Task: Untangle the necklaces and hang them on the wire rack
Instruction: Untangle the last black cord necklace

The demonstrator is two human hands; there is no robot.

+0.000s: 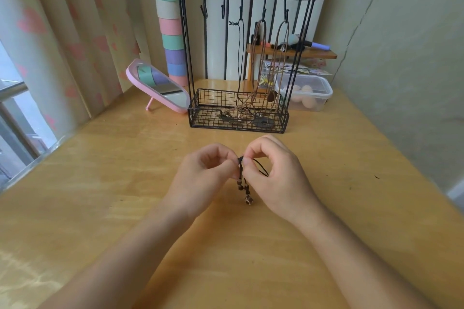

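— What's held?
— Centre of frame: the left hand [208,173] and right hand [273,174] each pinch a dark beaded necklace [241,178] between thumb and fingertips, its beads dangling over the table [113,170].
— And beyond them?
— Upper centre, the rack [226,102] stands on the table, three cords [257,57] hanging from its hooks into the basket.

Black wire rack [238,118]; necklace [241,179] black cord w/ brown beads. Mirror [131,76] frame pink, curtain [75,32] cream w/ pink hearts. Tabletop [113,183] light wood grain.
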